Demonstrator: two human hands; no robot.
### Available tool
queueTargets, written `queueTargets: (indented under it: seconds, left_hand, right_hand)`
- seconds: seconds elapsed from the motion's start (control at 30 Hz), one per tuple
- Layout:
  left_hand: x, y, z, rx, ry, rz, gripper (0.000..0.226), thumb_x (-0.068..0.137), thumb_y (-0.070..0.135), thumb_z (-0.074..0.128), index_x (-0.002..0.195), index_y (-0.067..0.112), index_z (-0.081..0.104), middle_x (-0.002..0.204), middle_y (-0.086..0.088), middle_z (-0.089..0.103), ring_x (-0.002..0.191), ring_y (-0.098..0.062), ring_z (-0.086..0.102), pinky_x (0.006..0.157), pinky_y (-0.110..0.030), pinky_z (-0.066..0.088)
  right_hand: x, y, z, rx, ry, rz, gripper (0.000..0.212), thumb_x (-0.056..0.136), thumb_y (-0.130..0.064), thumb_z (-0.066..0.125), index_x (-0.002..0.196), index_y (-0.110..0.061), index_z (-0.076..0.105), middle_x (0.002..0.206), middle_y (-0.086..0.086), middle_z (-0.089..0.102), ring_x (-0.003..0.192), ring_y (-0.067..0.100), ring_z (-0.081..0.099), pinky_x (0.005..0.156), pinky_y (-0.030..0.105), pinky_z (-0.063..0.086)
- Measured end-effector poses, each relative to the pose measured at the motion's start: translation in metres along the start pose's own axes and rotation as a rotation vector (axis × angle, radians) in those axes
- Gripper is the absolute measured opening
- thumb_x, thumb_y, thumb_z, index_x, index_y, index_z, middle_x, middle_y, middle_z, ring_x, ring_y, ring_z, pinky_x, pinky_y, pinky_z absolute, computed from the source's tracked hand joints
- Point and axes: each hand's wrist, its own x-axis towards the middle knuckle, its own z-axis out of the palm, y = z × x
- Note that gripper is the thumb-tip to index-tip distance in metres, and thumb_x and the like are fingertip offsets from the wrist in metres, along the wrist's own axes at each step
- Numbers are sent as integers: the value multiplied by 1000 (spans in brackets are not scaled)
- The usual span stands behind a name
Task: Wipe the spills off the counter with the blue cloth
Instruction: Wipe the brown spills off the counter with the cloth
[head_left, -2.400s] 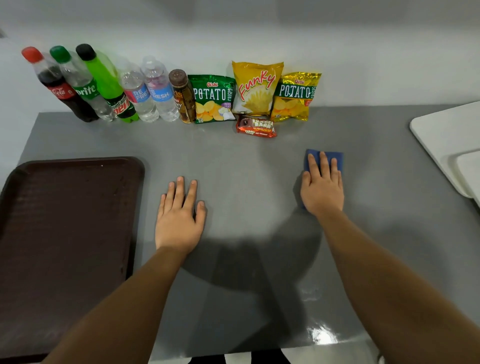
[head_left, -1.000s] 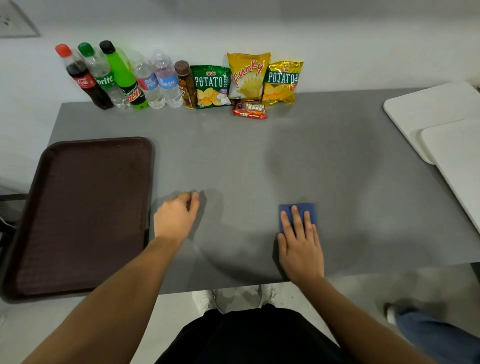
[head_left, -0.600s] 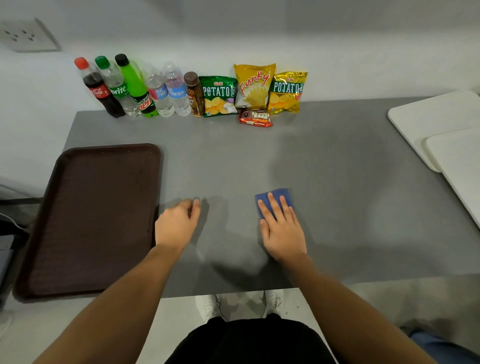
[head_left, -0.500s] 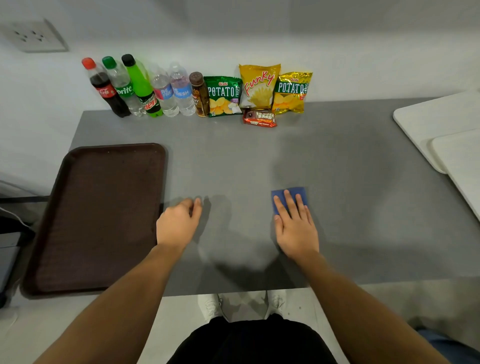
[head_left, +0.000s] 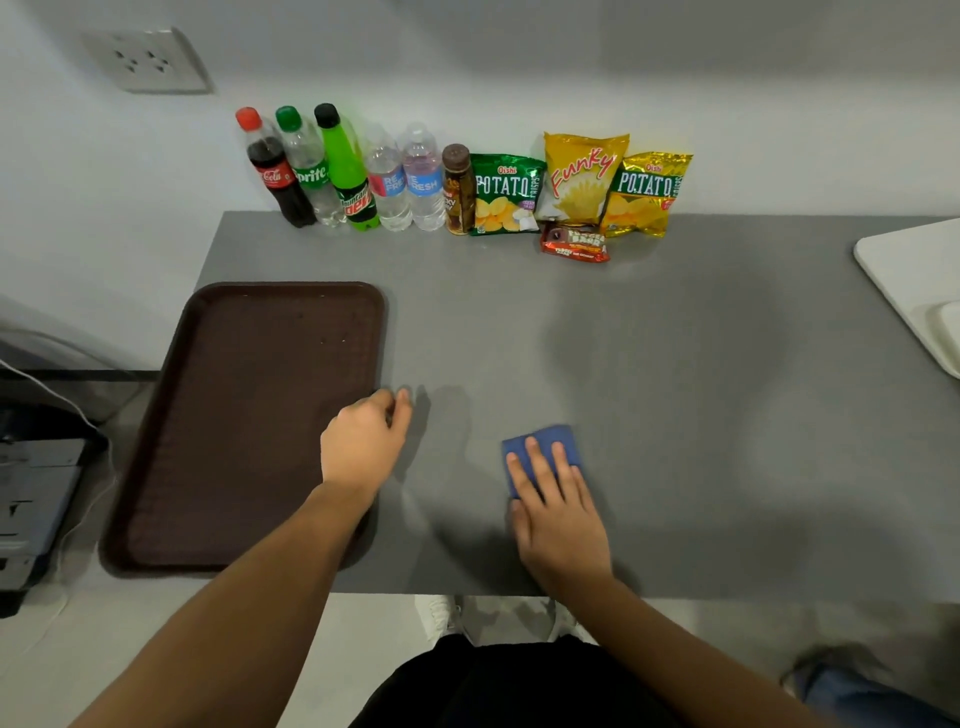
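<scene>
A folded blue cloth (head_left: 566, 444) lies flat on the grey counter (head_left: 675, 415), near its front edge. My right hand (head_left: 558, 514) presses down on it with flat, spread fingers and covers the cloth's near half. My left hand (head_left: 366, 441) rests on the counter beside the tray's right edge, fingers curled under, holding nothing. No wet spill shows on the grey surface; only a faint darker patch sits mid-counter.
A dark brown tray (head_left: 249, 421) lies at the left, overhanging the front edge. Several drink bottles (head_left: 348, 171) and snack bags (head_left: 582, 182) line the back wall. White boards (head_left: 919, 291) sit at the right edge.
My right hand has slid the cloth from the far middle of the counter toward the front edge, then sideways left, right and left again. My left hand's fingers have curled in.
</scene>
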Motion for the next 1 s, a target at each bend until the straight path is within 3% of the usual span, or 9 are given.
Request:
queueTargets:
  seconds: [0.17,0.27,0.4,0.53,0.67,0.83,1.0]
  left_hand:
    - [5,-17,-6,-1,17,8,49,104,43,48,62,21,39,52,6,47,47,-26,47,51,-32,33]
    - [7,-26,-8,14,13,6,50,104,44,48,60,24,33,52,7,44,48,-24,44,51,-32,32]
    - [12,-35,-10,18,8,20,48,104,45,46,62,24,36,53,7,46,47,-20,44,50,-31,28]
    - [18,-44,-12,15,10,31,48,105,44,46,62,25,34,53,8,45,46,-20,44,50,-31,30]
    - [23,-51,-13,12,13,35,46,105,42,48,64,25,37,53,9,43,46,-20,43,51,-31,31]
    - [27,-63,-15,-1,-3,45,45,105,45,45,65,23,41,52,7,46,45,-14,45,49,-30,32]
    - [26,-72,-22,1,-3,51,45,105,44,46,66,21,46,52,8,47,46,-11,47,47,-27,30]
  right_hand:
    - [50,-50,6,25,-30,-108,56,106,-40,32,161,-28,26,170,-1,21,158,29,13,126,45,21]
    - [82,-55,3,63,-40,-79,57,105,-40,30,161,-31,26,171,-5,18,159,26,10,127,43,17]
    - [100,-39,-4,31,27,10,55,103,-35,36,157,-28,38,168,-1,27,156,29,23,125,45,26]
    - [88,-20,-6,-9,10,132,57,105,-37,31,161,-27,28,171,0,18,158,30,14,126,47,22]
    - [51,-18,-1,-46,-16,137,59,106,-40,28,163,-27,18,172,-2,8,159,27,2,128,46,16]
    - [22,-61,14,-28,23,72,59,104,-37,38,161,-25,27,171,1,18,159,31,10,126,47,22]
    - [40,-113,25,3,-48,-10,61,106,-41,32,163,-29,15,172,-2,11,159,29,2,127,45,15]
